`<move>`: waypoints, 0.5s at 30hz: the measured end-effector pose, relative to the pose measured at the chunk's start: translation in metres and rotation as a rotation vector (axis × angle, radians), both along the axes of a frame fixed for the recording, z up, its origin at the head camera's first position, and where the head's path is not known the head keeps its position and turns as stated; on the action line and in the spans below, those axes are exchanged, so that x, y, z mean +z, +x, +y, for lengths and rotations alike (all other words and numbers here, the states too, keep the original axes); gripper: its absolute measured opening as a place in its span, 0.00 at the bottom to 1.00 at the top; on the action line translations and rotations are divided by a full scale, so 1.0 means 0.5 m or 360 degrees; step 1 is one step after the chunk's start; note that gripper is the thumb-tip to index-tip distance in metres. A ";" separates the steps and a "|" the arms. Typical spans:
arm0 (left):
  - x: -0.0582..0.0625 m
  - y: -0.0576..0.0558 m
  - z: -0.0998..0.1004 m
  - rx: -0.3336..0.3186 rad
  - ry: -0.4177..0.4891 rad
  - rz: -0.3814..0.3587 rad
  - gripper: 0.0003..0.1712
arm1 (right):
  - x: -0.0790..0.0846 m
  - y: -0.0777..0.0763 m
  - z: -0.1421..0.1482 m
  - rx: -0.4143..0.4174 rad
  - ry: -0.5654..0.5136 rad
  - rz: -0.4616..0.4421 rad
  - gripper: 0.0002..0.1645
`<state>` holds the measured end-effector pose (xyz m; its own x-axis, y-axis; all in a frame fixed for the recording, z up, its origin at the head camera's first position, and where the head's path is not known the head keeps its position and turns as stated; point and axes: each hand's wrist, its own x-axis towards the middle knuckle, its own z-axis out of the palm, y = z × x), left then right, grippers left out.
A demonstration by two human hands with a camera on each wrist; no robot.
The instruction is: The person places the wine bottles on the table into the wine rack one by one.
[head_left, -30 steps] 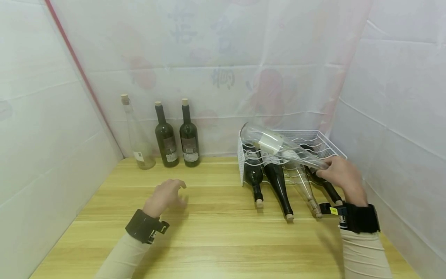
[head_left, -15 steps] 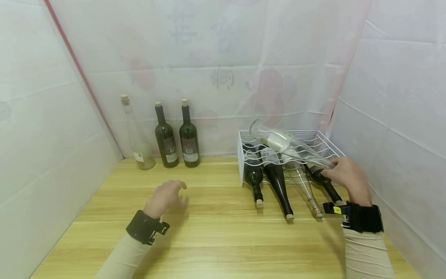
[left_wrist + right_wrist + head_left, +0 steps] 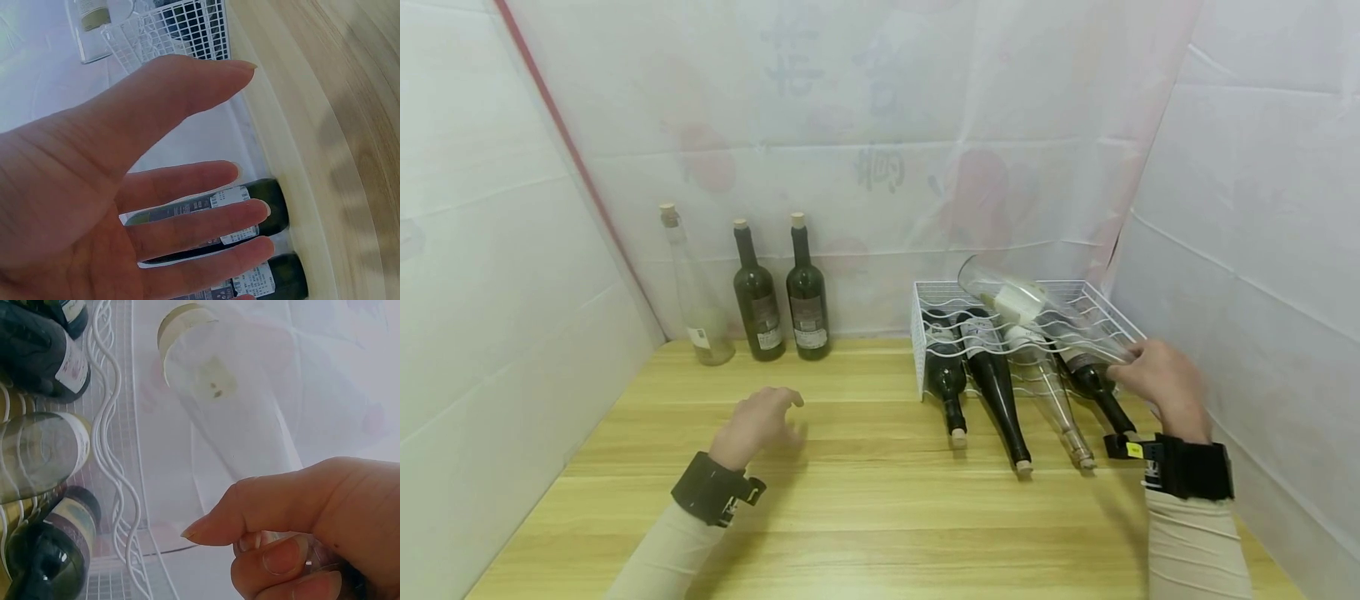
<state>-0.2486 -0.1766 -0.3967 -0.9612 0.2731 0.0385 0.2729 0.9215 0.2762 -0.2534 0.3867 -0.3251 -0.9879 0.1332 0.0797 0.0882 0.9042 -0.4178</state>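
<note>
A clear glass bottle (image 3: 1018, 302) with a pale label is tilted above the white wire rack (image 3: 917, 350), its base toward the back left. My right hand (image 3: 1165, 383) grips it by the neck; in the right wrist view the fingers curl round the neck while the clear bottle (image 3: 231, 406) slants up and away. Below it, several corked bottles lie in the rack, among them a dark bottle (image 3: 996, 379), a clear one (image 3: 1052, 396) and a dark one at the right (image 3: 1093, 383). My left hand (image 3: 756, 429) hovers over the table with fingers relaxed, holding nothing.
At the back left stand a corked clear bottle (image 3: 700, 308) and two dark green bottles, one at the left (image 3: 762, 308) and one at the right (image 3: 807, 304). White sheeting (image 3: 865, 125) encloses the wooden table (image 3: 880, 508) at the back and sides.
My right hand has moved to the right with the clear bottle, and the bottle's base has shifted right above the rack. My left hand has stayed nearly still.
</note>
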 end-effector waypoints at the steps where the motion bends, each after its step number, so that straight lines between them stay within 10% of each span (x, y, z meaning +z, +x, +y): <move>1: 0.000 0.000 0.000 0.0000 0.0005 0.0000 0.28 | -0.001 0.000 0.002 -0.0008 0.0008 0.0003 0.22; 15: 0.003 0.002 0.000 0.0020 0.0015 -0.0024 0.31 | -0.007 0.008 0.023 -0.0079 -0.0019 -0.0012 0.25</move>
<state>-0.2475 -0.1765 -0.3952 -0.9651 0.2607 0.0264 0.2570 0.9222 0.2889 -0.2497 0.3981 -0.3285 -0.9806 0.1829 0.0706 0.1359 0.8936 -0.4277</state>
